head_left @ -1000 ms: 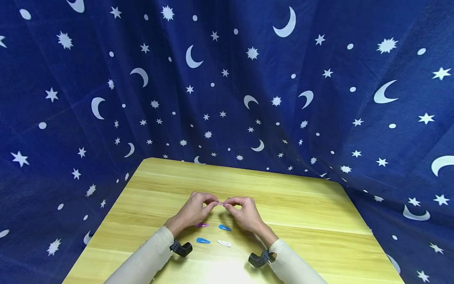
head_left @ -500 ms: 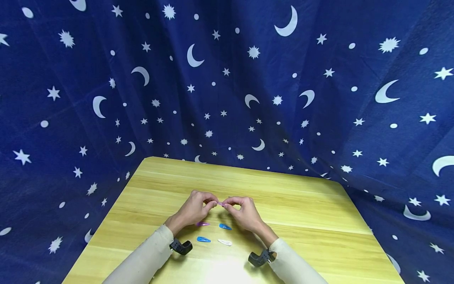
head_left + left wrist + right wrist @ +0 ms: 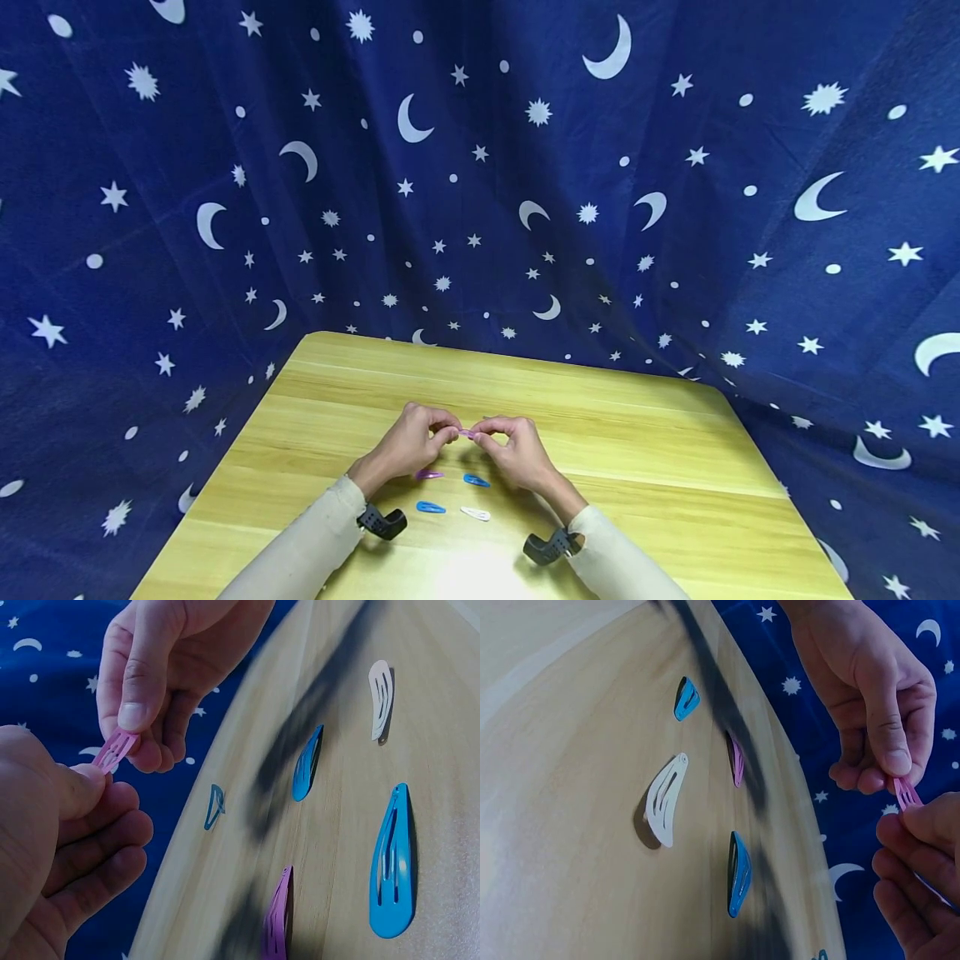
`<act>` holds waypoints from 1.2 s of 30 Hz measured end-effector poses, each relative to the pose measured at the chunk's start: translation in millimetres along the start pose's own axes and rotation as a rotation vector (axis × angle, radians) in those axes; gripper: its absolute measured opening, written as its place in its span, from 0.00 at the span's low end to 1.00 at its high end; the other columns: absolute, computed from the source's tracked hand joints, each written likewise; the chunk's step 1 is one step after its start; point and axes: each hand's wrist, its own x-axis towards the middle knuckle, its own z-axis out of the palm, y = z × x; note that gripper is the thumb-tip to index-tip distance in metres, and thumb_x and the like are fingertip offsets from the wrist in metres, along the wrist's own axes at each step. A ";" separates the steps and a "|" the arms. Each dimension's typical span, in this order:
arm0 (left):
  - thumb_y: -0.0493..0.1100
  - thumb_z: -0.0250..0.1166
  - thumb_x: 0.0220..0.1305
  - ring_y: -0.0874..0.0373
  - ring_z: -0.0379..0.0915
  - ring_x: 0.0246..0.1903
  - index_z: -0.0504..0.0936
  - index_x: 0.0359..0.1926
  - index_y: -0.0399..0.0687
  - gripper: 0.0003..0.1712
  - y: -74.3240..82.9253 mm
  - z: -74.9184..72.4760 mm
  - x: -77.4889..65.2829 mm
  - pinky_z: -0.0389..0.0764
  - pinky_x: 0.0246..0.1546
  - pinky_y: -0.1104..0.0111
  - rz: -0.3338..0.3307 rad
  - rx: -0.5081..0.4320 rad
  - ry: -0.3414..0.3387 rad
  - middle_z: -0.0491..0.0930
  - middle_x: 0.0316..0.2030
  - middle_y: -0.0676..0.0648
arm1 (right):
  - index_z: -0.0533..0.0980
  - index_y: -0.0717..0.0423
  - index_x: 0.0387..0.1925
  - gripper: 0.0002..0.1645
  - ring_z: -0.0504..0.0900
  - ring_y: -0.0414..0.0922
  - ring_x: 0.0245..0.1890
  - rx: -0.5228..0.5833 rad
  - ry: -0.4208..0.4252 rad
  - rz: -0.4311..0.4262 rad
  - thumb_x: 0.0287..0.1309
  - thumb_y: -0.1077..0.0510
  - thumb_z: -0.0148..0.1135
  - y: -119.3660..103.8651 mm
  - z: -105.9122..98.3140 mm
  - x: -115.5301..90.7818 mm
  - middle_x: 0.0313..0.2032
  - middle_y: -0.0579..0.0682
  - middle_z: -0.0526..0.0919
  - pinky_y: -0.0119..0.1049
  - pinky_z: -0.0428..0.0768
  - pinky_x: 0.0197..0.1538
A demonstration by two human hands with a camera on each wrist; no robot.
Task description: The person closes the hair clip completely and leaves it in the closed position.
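Observation:
Between the two hands is a small pink snap hair clip (image 3: 115, 752) with long slots, held up over the far part of the table. My left hand (image 3: 414, 439) pinches one end between thumb and index finger. At the other end, the thumb and fingers of my right hand (image 3: 516, 450) grip it; their tips cover that end. Below the hands lie a purple-pink hair clip (image 3: 429, 475) and a blue one (image 3: 476, 481). Nearer to me are another blue clip (image 3: 431, 507) and a white clip (image 3: 475, 514).
A thin teal-grey clip (image 3: 214, 807) lies farther back, mostly behind the right hand in the head view. The clips rest on a light wooden table (image 3: 637, 467). A dark blue curtain (image 3: 480, 167) with moons and stars hangs behind and beside it.

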 end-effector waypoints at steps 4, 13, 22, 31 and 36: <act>0.34 0.70 0.75 0.63 0.83 0.33 0.93 0.42 0.40 0.06 -0.4 -0.5 -0.6 0.83 0.37 0.72 0.002 -0.005 -0.002 0.93 0.35 0.47 | 0.93 0.47 0.43 0.06 0.91 0.47 0.54 0.005 0.001 0.003 0.72 0.58 0.72 1.0 0.4 -0.3 0.43 0.41 0.95 0.44 0.83 0.67; 0.35 0.70 0.76 0.64 0.82 0.33 0.94 0.42 0.40 0.06 -1.7 -1.2 -2.2 0.84 0.39 0.71 -0.010 -0.024 -0.024 0.92 0.34 0.47 | 0.93 0.48 0.42 0.07 0.90 0.50 0.58 0.018 -0.012 0.009 0.69 0.61 0.73 0.4 -0.5 -1.2 0.42 0.42 0.95 0.50 0.80 0.72; 0.35 0.69 0.76 0.59 0.87 0.35 0.94 0.42 0.43 0.07 -0.6 -2.8 -3.7 0.85 0.38 0.72 -0.026 -0.085 -0.039 0.93 0.35 0.45 | 0.93 0.52 0.43 0.06 0.90 0.46 0.55 0.058 -0.027 -0.032 0.70 0.61 0.73 0.1 -1.3 -2.0 0.42 0.45 0.95 0.46 0.81 0.71; 0.37 0.71 0.76 0.59 0.88 0.36 0.94 0.42 0.49 0.06 -2.8 -5.0 -3.9 0.87 0.41 0.71 -0.054 -0.085 -0.017 0.93 0.35 0.46 | 0.93 0.51 0.44 0.06 0.92 0.43 0.49 0.083 -0.019 -0.008 0.72 0.60 0.72 0.7 2.0 0.3 0.43 0.46 0.95 0.35 0.84 0.61; 0.38 0.72 0.75 0.61 0.87 0.36 0.94 0.42 0.50 0.05 -4.3 -7.3 -4.1 0.87 0.45 0.69 -0.061 -0.061 -0.006 0.93 0.36 0.48 | 0.93 0.48 0.43 0.05 0.91 0.40 0.47 0.059 -0.013 0.007 0.72 0.57 0.73 -0.7 2.2 3.0 0.42 0.43 0.95 0.34 0.84 0.58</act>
